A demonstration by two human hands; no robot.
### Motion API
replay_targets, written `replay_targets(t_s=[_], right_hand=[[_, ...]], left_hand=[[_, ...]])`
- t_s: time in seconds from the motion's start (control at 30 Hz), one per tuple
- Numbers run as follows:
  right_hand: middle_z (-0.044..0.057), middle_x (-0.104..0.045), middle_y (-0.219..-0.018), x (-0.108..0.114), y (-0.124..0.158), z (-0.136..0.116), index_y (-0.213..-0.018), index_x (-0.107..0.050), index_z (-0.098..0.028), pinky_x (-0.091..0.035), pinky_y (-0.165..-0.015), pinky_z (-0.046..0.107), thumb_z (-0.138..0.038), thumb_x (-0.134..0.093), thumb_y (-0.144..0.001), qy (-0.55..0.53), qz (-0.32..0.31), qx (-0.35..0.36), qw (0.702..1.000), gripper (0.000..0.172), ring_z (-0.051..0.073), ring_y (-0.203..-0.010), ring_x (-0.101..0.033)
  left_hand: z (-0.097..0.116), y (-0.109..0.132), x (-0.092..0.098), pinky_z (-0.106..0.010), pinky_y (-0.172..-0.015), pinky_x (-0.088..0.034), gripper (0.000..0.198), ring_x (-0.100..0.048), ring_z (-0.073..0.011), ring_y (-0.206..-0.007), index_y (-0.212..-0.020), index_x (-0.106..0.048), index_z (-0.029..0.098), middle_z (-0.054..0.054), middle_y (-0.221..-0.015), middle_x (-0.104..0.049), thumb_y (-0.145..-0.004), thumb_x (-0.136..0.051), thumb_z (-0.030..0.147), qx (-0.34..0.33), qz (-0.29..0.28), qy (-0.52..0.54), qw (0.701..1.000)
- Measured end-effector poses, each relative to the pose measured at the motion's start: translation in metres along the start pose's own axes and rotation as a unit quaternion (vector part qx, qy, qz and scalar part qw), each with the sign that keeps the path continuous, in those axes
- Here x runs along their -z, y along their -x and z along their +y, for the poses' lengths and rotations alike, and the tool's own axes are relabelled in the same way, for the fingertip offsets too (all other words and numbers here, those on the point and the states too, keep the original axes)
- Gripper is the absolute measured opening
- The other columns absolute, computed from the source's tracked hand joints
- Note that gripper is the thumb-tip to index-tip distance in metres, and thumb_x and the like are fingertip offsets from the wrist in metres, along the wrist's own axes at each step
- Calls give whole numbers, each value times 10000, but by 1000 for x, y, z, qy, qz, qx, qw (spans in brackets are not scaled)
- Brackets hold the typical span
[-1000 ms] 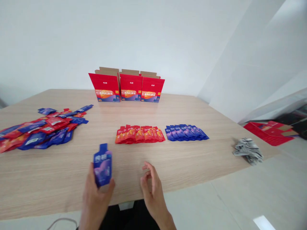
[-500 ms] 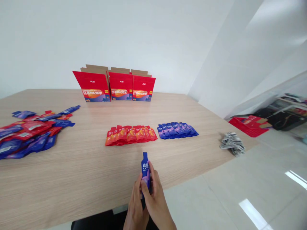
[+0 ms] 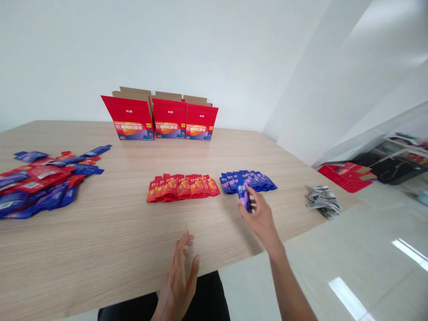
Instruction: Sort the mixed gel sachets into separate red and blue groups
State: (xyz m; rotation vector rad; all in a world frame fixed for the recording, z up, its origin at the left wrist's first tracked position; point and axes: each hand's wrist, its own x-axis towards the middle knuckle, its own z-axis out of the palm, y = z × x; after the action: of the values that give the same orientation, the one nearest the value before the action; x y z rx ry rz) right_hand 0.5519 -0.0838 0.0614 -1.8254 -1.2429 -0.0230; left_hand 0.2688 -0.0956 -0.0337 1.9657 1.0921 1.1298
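My right hand (image 3: 260, 217) grips a blue pouch (image 3: 243, 192) and holds it just in front of the row of blue pouches (image 3: 250, 181) laid on the wooden table (image 3: 110, 223). Left of that row lies a row of red-orange pouches (image 3: 182, 187). My left hand (image 3: 179, 276) hovers over the table's near edge with its fingers stretched out and nothing in it.
A loose pile of red and blue pouches (image 3: 40, 183) covers the table's left side. Three open red boxes (image 3: 160, 118) stand at the back. A crumpled striped cloth (image 3: 323, 201) lies near the right edge. Flat red cartons (image 3: 346, 173) lie on the floor beyond.
The blue pouch passed from my left hand to my right, which carried it forward and right to the blue row. My left hand let go and opened near the table edge.
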Motion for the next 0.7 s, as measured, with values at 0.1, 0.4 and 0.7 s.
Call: replay_targets(t_s=[0.1, 0.4, 0.7], right_hand=[[178, -713, -1254, 9, -82, 31, -1414, -642, -135, -517, -1071, 435, -330, -657, -884, 153, -5, -18, 988, 565, 301, -1157, -671], [197, -765, -1176, -19, -159, 59, -1209, -755, -89, -495, -1013, 351, -379, -619, -948, 371, -194, -98, 903, 413, 330, -1179, -697], [178, -659, -1432, -32, -152, 61, -1391, -708, -177, -420, -1149, 549, -524, -651, -940, 414, -226, -125, 873, 571, 407, -1396, -541]], left_hand=[[-5, -6, 6, -473, -917, -643, 567, -724, -277, -1102, -1597, -342, 204, -169, -1288, -679, -1075, -466, 389, 22, 47, -15, 999], [-4, -4, 3, -454, -987, -617, 547, -724, -252, -1135, -1613, -313, 260, -101, -1231, -693, -1094, -427, 386, 80, 48, -8, 996], [-5, -2, 3, -439, -968, -619, 556, -723, -244, -1090, -1628, -316, 244, -98, -1213, -699, -1095, -421, 363, 73, 46, -24, 996]])
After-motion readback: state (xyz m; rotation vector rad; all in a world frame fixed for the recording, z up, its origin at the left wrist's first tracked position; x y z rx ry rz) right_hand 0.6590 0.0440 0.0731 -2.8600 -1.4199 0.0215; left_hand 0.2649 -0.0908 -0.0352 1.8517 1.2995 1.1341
